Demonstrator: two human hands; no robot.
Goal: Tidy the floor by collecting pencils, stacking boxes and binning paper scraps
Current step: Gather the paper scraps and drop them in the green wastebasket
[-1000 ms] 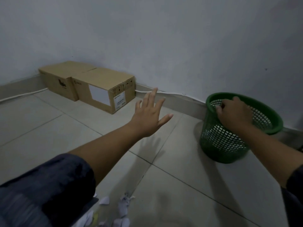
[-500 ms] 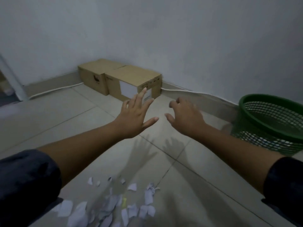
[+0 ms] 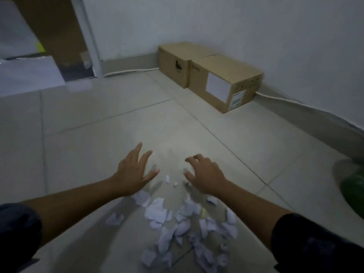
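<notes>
Both hands reach out low over the paper scraps (image 3: 177, 219), which lie in a loose white heap on the tiled floor (image 3: 98, 150), nearest the camera and well apart from everything else. Left hand (image 3: 132, 174): fingers straight and spread wide, palm down, holding nothing, at the far left edge of the heap. Right hand (image 3: 204, 176): fingers loosely curled like a claw, also holding nothing, at the far right edge of the heap; contact with floor or paper cannot be told through the motion blur. Judgement: the hands bracket the far side of the heap so as to rake or scoop the scraps together toward the person; the spread left palm acts as a wall, the curled right as a rake. A few small bits (image 3: 167, 178) sit loose between the hands, beyond the main heap, and will likely need a separate pinch. The green bin (image 3: 354, 186) is only just in view, blurred, to the right of the heap, near enough for a handful to be carried over. Two cardboard boxes (image 3: 212, 75) stand side by side, touching, against the wall far beyond the heap, not stacked. Something yellowish (image 3: 203, 211) shows among the scraps; whether it is a pencil cannot be told. No pencils plainly visible.
</notes>
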